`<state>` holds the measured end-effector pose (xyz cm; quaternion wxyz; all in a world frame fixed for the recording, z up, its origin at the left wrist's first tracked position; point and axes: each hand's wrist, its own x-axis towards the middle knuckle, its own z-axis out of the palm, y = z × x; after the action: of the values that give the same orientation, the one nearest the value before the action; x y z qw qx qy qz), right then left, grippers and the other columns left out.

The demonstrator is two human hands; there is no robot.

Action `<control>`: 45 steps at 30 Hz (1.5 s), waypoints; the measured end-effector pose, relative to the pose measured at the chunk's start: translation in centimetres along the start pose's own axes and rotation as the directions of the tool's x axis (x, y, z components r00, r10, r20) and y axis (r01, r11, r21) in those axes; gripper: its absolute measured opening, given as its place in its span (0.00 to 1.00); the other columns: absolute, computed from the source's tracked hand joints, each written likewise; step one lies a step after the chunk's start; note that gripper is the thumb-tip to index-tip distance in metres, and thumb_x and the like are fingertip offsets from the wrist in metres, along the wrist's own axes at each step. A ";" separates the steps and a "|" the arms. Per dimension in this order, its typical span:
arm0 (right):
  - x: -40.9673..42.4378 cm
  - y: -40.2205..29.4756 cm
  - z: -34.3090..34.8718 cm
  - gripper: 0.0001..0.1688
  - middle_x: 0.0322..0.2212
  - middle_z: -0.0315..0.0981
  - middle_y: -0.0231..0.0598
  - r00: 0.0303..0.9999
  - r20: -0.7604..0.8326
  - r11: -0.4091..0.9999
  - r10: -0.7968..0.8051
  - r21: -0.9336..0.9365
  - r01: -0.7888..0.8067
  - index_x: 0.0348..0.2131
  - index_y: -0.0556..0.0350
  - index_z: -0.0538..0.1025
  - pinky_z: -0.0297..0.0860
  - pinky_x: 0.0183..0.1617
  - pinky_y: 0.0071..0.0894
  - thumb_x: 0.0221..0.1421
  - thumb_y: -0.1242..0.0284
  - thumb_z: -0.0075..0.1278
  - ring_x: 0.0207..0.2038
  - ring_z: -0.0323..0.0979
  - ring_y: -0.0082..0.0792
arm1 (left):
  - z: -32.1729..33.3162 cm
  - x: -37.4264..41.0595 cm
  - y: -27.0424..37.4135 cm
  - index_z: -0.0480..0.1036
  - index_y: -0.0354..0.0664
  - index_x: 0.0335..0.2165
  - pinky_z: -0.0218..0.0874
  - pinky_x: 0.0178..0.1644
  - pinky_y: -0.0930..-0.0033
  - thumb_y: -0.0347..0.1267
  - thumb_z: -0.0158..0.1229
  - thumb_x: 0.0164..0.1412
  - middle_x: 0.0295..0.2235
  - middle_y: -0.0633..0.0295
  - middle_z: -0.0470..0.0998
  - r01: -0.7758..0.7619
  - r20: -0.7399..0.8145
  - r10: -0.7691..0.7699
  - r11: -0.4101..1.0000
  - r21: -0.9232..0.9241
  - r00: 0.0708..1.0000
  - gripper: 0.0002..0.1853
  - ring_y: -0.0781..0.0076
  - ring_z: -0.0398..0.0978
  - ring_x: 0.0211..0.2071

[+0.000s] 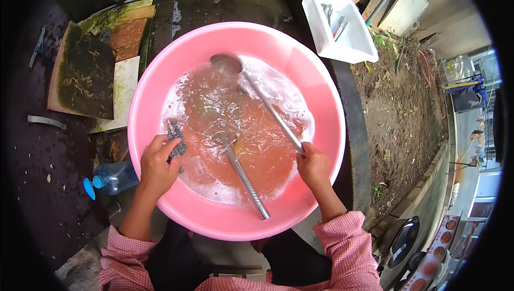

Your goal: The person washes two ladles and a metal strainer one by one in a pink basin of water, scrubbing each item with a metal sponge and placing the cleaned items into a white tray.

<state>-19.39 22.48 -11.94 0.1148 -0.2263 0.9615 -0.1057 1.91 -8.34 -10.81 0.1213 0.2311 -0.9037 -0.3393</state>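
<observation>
In my left hand (158, 165) is a dark grey scouring pad (176, 142), held over the left side of the suds. My right hand (313, 165) grips the handle end of a long metal ladle (273, 113). The ladle's bowl (227, 64) lies at the far side of the water, partly under it. Both hands are inside the rim of a large pink plastic basin (237, 230) of cloudy, foamy water. A second metal handle (248, 182) leans on the basin's near wall; its other end is hidden under the water.
A white plastic bin (341, 46) with several utensils stands on the ledge at the upper right. Beside the basin's left rim lies a blue pump bottle (116, 179). Mossy boards (82, 70) lean at the left. Bare soil (395, 118) lies beyond the dark kerb (355, 142).
</observation>
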 end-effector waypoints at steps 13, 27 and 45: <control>-0.1 -0.6 -5.0 0.09 0.17 0.67 0.30 0.960 0.206 0.453 0.190 0.849 -0.272 0.33 0.64 0.74 0.59 0.20 0.18 0.51 0.76 0.56 0.16 0.62 0.18 | 0.0 -3.2 -2.8 0.75 0.37 0.37 0.62 0.41 0.58 0.24 0.54 0.42 0.36 0.51 0.72 0.003 -0.136 0.003 0.999 0.041 0.991 0.18 0.51 0.70 0.35; 1.2 0.5 -5.1 0.09 0.16 0.66 0.31 0.957 0.263 0.436 0.123 0.852 -0.290 0.35 0.65 0.73 0.58 0.18 0.19 0.51 0.81 0.50 0.14 0.62 0.19 | -0.2 -1.9 -1.2 0.75 0.36 0.37 0.62 0.41 0.60 0.21 0.54 0.43 0.35 0.51 0.71 0.034 -0.094 -0.041 0.997 -0.072 0.995 0.17 0.52 0.70 0.36; -6.2 -2.3 -1.2 0.19 0.17 0.63 0.29 0.948 0.271 0.842 -0.168 0.539 -0.005 0.44 0.63 0.73 0.61 0.24 0.21 0.50 0.79 0.55 0.20 0.60 0.18 | 8.5 14.8 0.3 0.75 0.33 0.37 0.63 0.45 0.57 0.27 0.51 0.50 0.36 0.46 0.74 0.105 -0.145 -0.106 0.994 -0.018 0.984 0.15 0.48 0.72 0.38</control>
<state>-13.31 23.48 -9.17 0.3165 -0.2404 0.8537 -0.3366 -14.14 -10.78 -15.97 0.1700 0.3021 -0.8772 -0.3322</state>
